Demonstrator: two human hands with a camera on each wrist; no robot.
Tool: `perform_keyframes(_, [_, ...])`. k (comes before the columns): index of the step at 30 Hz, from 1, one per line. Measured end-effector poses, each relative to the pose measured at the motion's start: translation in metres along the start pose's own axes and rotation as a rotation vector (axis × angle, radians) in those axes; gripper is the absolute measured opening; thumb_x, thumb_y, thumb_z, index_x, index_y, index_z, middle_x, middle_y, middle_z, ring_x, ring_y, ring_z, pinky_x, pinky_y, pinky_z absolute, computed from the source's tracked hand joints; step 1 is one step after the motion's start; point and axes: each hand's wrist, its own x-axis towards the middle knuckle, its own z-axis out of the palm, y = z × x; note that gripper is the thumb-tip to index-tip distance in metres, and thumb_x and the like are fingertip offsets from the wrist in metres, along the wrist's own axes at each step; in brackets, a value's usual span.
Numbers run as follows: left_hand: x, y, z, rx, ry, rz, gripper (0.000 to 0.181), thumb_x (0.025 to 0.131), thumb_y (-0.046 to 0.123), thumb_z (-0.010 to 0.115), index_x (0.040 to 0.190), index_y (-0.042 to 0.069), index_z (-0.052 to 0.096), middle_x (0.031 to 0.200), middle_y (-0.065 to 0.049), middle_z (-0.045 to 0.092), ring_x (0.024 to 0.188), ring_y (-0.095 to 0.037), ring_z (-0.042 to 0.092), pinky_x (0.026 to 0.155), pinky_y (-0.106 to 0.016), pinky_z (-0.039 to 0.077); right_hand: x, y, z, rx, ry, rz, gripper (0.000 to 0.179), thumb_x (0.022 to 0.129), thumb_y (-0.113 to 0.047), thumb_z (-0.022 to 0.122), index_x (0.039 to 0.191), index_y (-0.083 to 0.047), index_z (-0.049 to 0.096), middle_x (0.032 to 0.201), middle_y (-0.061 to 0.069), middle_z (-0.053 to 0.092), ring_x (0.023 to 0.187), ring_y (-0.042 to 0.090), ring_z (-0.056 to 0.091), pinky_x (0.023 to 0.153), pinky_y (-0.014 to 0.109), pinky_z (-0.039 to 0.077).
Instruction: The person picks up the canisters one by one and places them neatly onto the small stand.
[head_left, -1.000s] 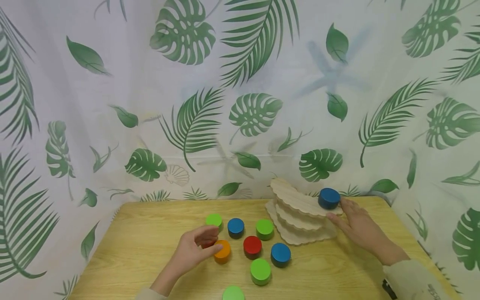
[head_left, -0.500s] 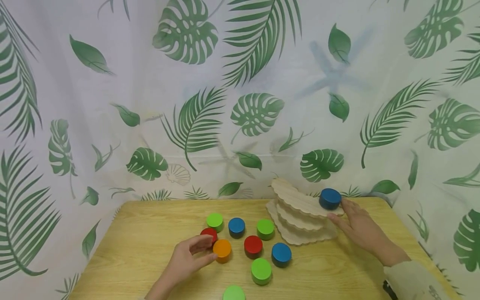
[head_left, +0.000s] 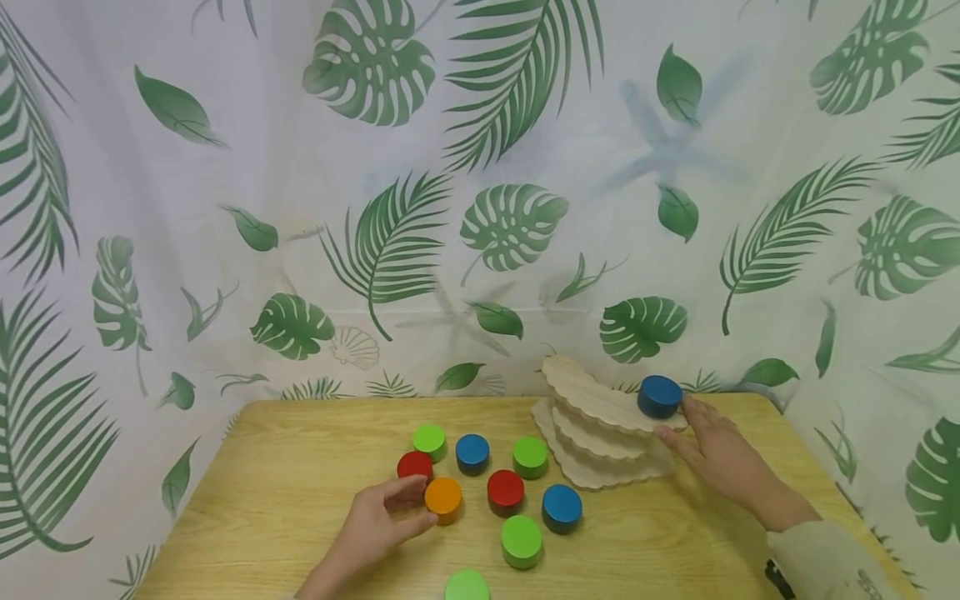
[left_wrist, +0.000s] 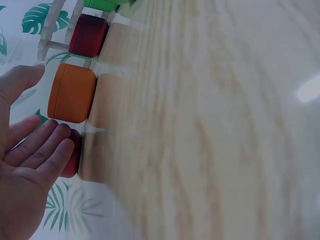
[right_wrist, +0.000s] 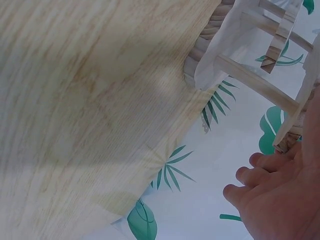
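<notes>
Orange cylinder [head_left: 444, 497], upright on a wood-grained table [head_left: 247, 500], just ahead of the left hand [head_left: 378, 517], in the wide gap between thumb and fingers; cannot tell whether in contact. In the left wrist view, at the same hand, fingers extended and thumb well apart. Left red cylinder [head_left: 416, 465], partly behind the left fingertips, with back-left green cylinder [head_left: 429, 440] just beyond. To the right of the left fingers, in a loose scatter: back blue cylinder [head_left: 472, 451], back-right green cylinder [head_left: 530, 456], middle red cylinder [head_left: 506, 490] and front blue cylinder [head_left: 562, 507]. Right of the left thumb and nearer the wearer: front green cylinder [head_left: 521, 540] and nearest green cylinder [head_left: 467, 587], the latter cut by the lower edge of the view. Well to the right of the left fingers, pale tiered wooden stand [head_left: 592, 400] with scalloped edges, held at the right end of its top tier by the right hand [head_left: 723, 462], with thumb at the near edge and fingers behind, narrow about the wood. On that tier, just beside the right fingers, upper blue cylinder [head_left: 660, 397]. Beyond both hands' fingers, white leaf-printed curtain [head_left: 525, 358].
</notes>
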Motion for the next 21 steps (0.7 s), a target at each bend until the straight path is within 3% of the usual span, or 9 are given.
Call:
perform_keyframes(12, [0.002, -0.007, 0.007, 0.044, -0.003, 0.012, 0.068, 0.088, 0.029, 0.088, 0.143, -0.001, 0.063, 0.129, -0.012, 0.075, 0.117, -0.029, 0.072, 0.101, -0.037, 0.059, 0.001, 0.002, 0.001, -0.009, 0.013, -0.009, 0.084, 0.110, -0.047, 0.050, 0.156, 0.020, 0.027, 0.160, 0.045, 0.029, 0.146, 0.067, 0.027, 0.117, 0.077, 0.025])
perform_keyframes(21, [0.004, -0.007, 0.012, 0.077, 0.030, 0.023, 0.070, 0.085, 0.030, 0.090, 0.141, -0.003, 0.064, 0.126, -0.010, 0.076, 0.113, -0.026, 0.073, 0.099, -0.035, 0.060, 0.003, 0.002, 0.001, -0.009, 0.010, -0.008, 0.085, 0.110, -0.047, 0.050, 0.156, 0.021, 0.026, 0.159, 0.046, 0.028, 0.146, 0.067, 0.026, 0.117, 0.077, 0.025])
